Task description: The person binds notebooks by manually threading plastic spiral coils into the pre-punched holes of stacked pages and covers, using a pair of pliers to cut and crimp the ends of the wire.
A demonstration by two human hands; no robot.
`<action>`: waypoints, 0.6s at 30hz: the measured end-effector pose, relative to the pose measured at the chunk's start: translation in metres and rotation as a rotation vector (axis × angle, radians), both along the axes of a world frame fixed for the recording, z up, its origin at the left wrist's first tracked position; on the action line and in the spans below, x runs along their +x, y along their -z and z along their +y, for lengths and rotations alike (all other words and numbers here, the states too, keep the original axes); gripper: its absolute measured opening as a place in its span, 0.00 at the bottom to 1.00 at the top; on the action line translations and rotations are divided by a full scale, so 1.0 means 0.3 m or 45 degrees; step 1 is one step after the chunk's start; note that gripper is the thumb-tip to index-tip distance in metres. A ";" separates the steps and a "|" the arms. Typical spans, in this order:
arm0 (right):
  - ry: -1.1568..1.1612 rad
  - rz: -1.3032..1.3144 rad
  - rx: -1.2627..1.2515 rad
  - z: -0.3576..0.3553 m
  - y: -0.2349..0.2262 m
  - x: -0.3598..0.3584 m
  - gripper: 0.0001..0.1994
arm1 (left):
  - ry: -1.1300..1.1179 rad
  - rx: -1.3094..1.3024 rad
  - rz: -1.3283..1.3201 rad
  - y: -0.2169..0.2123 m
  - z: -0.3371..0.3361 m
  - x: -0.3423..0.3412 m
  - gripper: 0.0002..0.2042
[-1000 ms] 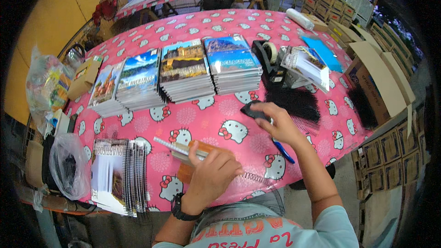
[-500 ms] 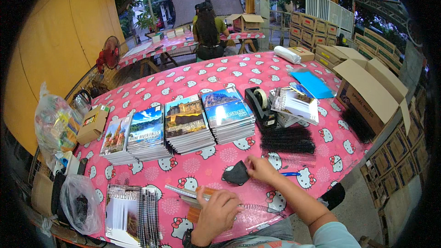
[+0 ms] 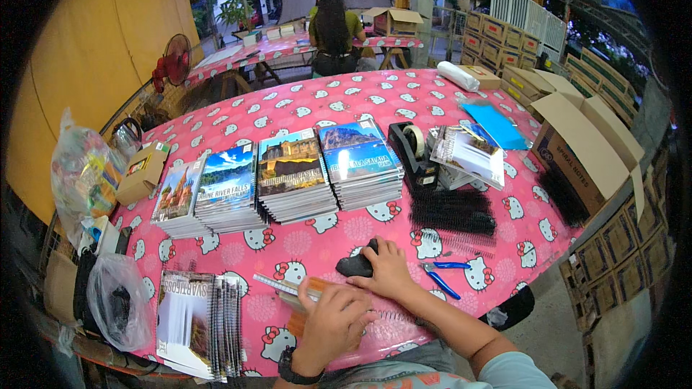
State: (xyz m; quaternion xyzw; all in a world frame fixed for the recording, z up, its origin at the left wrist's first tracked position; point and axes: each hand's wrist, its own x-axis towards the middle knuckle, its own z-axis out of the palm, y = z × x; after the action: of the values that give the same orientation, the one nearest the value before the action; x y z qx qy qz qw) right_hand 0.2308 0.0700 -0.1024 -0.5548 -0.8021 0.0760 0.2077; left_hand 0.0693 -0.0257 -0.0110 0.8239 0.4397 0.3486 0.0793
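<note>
My left hand (image 3: 333, 323) is closed over a small notebook (image 3: 315, 287) with an orange-brown face, lying near the front edge of the table. A thin wire spiral (image 3: 404, 317) runs out from that notebook to the right, beneath my right forearm. My right hand (image 3: 389, 271) has its fingers on a dark, cloth-like piece (image 3: 355, 264), which looks bunched up; its exact kind is unclear. Just right of this hand lie blue-handled pliers (image 3: 445, 278) with their handles spread. Beyond both hands is a pile of black plastic spirals (image 3: 453, 217).
Stacks of picture-covered notebooks (image 3: 292, 173) stand across the middle; more spiral-bound ones (image 3: 191, 324) lie front left. A black tape dispenser (image 3: 412, 155), loose notebooks (image 3: 470, 155), a blue sheet (image 3: 497, 127) and an open carton (image 3: 577, 144) are at right. A person (image 3: 331, 32) sits at the far table.
My right hand has moved left over the dark piece, which now looks bunched rather than flat. The pliers, earlier mostly hidden by my right arm, now show. My left hand stays on the notebook.
</note>
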 end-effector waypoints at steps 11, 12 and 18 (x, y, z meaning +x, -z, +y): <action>-0.382 1.117 -0.899 -0.113 -0.167 0.191 0.31 | -0.169 -0.039 -0.139 -0.015 -0.005 -0.046 0.13; -0.470 1.237 -0.941 -0.126 -0.181 0.220 0.32 | -0.236 -0.056 -0.195 -0.006 -0.004 -0.062 0.13; -0.574 0.748 -0.671 -0.112 -0.319 0.168 0.33 | -0.245 0.003 -0.112 0.026 0.003 -0.085 0.16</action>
State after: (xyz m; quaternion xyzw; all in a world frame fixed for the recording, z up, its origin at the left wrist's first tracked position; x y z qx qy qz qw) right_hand 0.2812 0.0363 -0.0067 -0.3550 -0.7632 0.4751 0.2564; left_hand 0.0439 -0.0248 -0.0188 0.7619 0.5125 0.3909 0.0639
